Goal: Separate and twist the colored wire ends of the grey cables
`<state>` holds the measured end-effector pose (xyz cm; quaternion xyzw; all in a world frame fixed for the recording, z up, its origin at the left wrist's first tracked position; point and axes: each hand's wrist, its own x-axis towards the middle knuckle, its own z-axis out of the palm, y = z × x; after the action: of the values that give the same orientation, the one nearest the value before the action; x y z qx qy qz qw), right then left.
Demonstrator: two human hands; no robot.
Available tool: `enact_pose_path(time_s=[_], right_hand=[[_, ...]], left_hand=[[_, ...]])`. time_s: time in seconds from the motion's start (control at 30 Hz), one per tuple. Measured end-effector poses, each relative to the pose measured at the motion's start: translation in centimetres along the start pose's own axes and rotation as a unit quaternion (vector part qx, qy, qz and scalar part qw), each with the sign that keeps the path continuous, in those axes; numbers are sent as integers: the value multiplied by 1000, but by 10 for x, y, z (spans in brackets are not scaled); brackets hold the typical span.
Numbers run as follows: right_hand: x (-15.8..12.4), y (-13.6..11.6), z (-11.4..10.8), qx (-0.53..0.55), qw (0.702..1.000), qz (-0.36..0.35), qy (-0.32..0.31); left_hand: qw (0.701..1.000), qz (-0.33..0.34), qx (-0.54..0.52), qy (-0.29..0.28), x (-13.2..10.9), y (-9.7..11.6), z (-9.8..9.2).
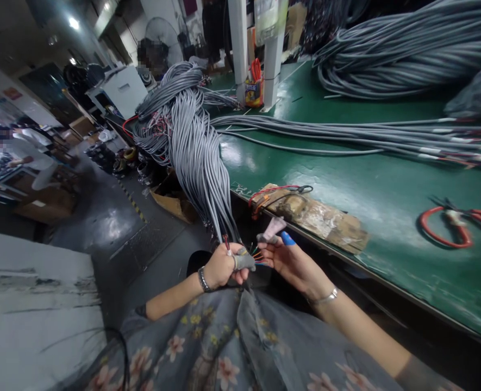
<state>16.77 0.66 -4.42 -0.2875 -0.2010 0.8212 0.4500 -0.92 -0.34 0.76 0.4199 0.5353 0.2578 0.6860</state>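
Observation:
My left hand (227, 265) is closed around the end of a grey cable, a grey wrap covering one of its fingers. Thin coloured wires (257, 256) fan out from it towards my right hand (286, 263), whose bent fingers close on their tips. The right thumb has blue tape on it. A pale, pinkish strip (275, 228) stands up by the right fingertips; what exactly it is I cannot make out. Just beyond my hands, a thick bundle of grey cables (201, 146) hangs over the bench edge, with red and dark wire ends near my left hand.
On the green bench (305, 174) lie a taped wooden board (325, 220), red-handled pliers (448, 222), a row of grey cables (305, 130) and a large cable coil (403, 54). A white post (238, 49) rises behind. An open cardboard box (173, 203) sits below; people work far left.

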Motion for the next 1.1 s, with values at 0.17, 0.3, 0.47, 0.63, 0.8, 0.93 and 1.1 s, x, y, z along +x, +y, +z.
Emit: enact_pose_path(time_s=[0.17,0.3,0.47,0.63,0.8,0.93,1.1], right_hand=[[-11,0,9,-101,995,0,-24],[-13,5,16,-166,985,-37,32],[-11,10,19,-168,982,-60,58],[-10,14,22,-150,983,-74,71],[-9,16,23,-112,989,-64,75],[-9,18,26,-56,995,-32,75],[-9,19,32,19,999,23,43]], left_hand=[[999,22,44,2,2,-3,4],[997,30,76,-2,3,-3,7],[997,42,67,4,4,-6,6],[998,48,38,29,9,-15,4],[998,51,12,44,12,-19,4],[997,58,6,46,11,-18,6],[997,73,-6,34,11,-19,6]])
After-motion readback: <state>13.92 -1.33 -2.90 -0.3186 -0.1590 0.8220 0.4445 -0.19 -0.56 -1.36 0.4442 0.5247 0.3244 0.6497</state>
